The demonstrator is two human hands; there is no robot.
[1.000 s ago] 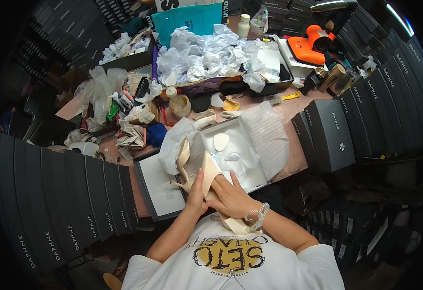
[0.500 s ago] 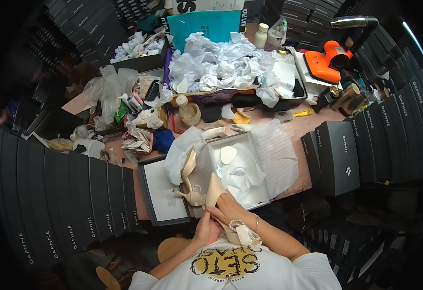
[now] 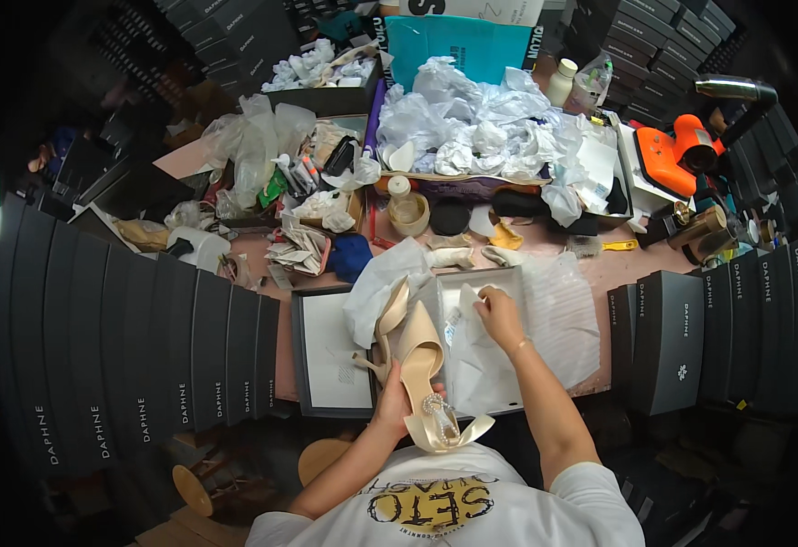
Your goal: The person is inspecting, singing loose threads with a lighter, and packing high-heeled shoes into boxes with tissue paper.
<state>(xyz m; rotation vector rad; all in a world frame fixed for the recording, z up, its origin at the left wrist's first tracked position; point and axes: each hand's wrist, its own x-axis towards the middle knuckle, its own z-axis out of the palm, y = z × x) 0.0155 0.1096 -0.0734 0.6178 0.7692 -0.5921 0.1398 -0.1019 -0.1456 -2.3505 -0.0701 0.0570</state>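
My left hand is wrapped round a beige pointed pump, its toe pointing away from me. A pearl-trimmed strap and a pale ribbon hang at its heel end. Beside it, the matching heeled shoe lies over the inner edge of the lid. My right hand reaches into the open shoebox, fingers pinched on a white rounded insert. Crumpled white tissue paper fills the box below that hand.
Left of the box lies its lid, white inside. Dark shoeboxes line the left side, more the right. Behind are a bin of crumpled paper, a glue jar, a yellow-handled brush and an orange device.
My right hand has left the shoe and moved forward and right to the white insert in the box. The shoe in my left hand now shows its open inside. The whole view has shifted.
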